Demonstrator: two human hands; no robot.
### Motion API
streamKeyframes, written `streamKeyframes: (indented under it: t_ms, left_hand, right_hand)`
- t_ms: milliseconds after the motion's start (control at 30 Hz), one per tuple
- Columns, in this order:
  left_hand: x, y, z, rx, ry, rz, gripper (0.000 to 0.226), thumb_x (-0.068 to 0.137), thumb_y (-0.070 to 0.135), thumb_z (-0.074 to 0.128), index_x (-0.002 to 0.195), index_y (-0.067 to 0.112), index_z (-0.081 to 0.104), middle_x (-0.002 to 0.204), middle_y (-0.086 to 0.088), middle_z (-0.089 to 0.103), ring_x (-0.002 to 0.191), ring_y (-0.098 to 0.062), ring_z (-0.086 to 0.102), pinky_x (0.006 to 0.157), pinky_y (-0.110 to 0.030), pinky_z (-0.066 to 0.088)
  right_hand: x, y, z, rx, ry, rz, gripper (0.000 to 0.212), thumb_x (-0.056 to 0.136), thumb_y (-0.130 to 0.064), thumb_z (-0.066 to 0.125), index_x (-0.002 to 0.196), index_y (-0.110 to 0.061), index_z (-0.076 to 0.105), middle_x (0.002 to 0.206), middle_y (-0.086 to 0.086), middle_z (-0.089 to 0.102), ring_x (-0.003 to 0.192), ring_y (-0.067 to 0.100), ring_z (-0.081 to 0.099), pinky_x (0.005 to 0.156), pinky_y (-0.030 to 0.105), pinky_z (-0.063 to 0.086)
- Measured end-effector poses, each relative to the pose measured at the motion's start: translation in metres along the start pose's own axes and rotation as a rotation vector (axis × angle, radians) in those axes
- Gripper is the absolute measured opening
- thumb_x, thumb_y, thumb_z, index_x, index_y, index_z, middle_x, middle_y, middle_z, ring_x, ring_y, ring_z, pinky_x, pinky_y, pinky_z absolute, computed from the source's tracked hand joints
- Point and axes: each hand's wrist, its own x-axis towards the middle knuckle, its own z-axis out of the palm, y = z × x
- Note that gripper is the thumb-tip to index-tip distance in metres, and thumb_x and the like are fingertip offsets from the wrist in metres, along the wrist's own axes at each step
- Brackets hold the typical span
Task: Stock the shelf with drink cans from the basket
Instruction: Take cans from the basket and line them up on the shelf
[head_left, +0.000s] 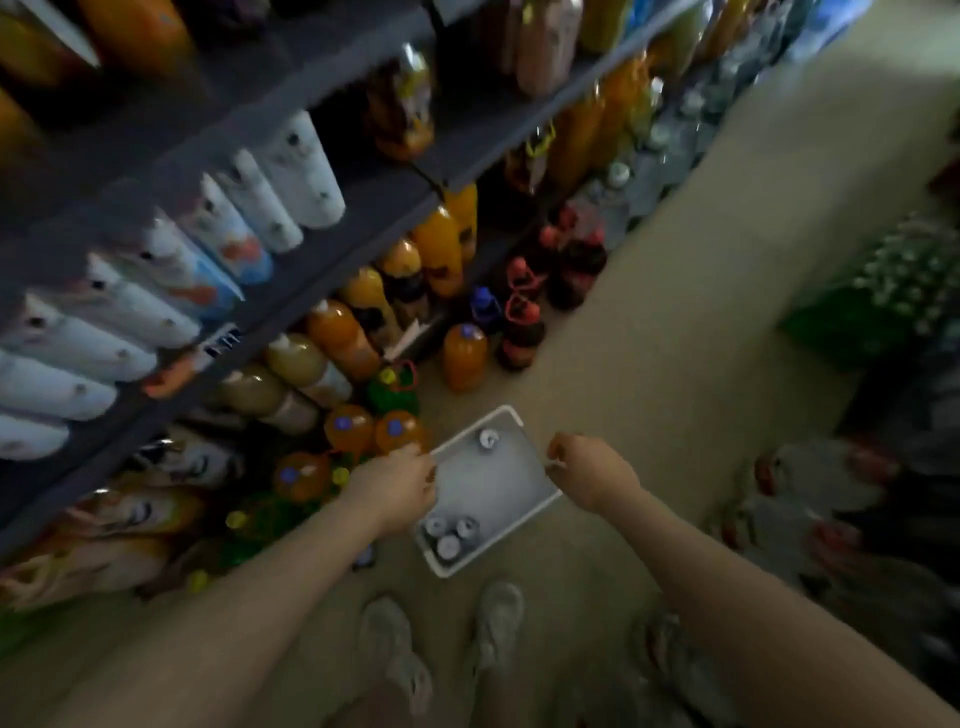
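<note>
A dim shop aisle with a beige floor (649, 322); dark shelves (332, 270) of white cans and orange bottles run along the left hand's side. Between both hands, on the floor just ahead of two pale shoes, sits a white basket (511, 415) (rectangular, mostly bare inside). Three silver-topped drink cans (450, 535) cluster at its near end and one stands alone at the far end. The left hand (397, 486) and right hand (589, 475) curl their fingers over its opposite rims; blur hides whether they actually grip.
</note>
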Motion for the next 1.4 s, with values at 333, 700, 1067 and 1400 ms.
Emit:
streamKeyframes:
  t_ms: [333, 700, 1067, 1400]
  left_hand:
    - [0.192, -0.062, 0.231, -0.038, -0.218, -0.045, 0.023, 0.097, 0.014, 0.038, 0.113, 0.007, 0.052, 0.121, -0.013, 0.052, 0.107, -0.028, 0.052, 0.074, -0.032, 0.036]
    - [0.289, -0.126, 0.384, 0.188, -0.148, 0.120, 0.064, 0.090, 0.016, 0.049, 0.146, 0.027, 0.020, 0.142, -0.006, 0.030, 0.121, -0.028, 0.040, 0.086, -0.036, 0.042]
    - [0.293, -0.117, 0.349, 0.167, -0.122, 0.095, 0.054, 0.088, 0.027, 0.055, 0.135, 0.022, 0.031, 0.126, -0.012, 0.038, 0.108, -0.032, 0.050, 0.073, -0.036, 0.041]
    - [0.121, -0.065, 0.099, -0.030, 0.164, 0.094, 0.059, 0.074, 0.048, 0.064, 0.127, 0.034, 0.043, 0.117, 0.002, 0.046, 0.098, -0.023, 0.059, 0.068, -0.030, 0.045]
  right_hand:
    - [0.163, 0.074, 0.246, 0.092, -0.172, 0.079, 0.032, 0.092, -0.017, 0.049, 0.123, -0.011, 0.047, 0.126, 0.014, 0.052, 0.110, 0.033, 0.055, 0.085, 0.036, 0.047]
    - [0.295, 0.085, 0.415, -0.195, -0.217, -0.235, 0.064, 0.090, -0.017, 0.051, 0.145, -0.029, 0.020, 0.151, 0.012, 0.020, 0.126, 0.037, 0.039, 0.094, 0.046, 0.046]
    - [0.279, 0.092, 0.364, -0.061, -0.103, -0.039, 0.057, 0.082, -0.032, 0.063, 0.131, -0.020, 0.036, 0.124, 0.010, 0.049, 0.106, 0.033, 0.057, 0.085, 0.041, 0.052]
    - [0.145, 0.024, 0.103, 0.045, 0.002, -0.187, 0.063, 0.072, -0.028, 0.072, 0.129, -0.023, 0.045, 0.119, 0.009, 0.049, 0.100, 0.034, 0.057, 0.079, 0.033, 0.048]
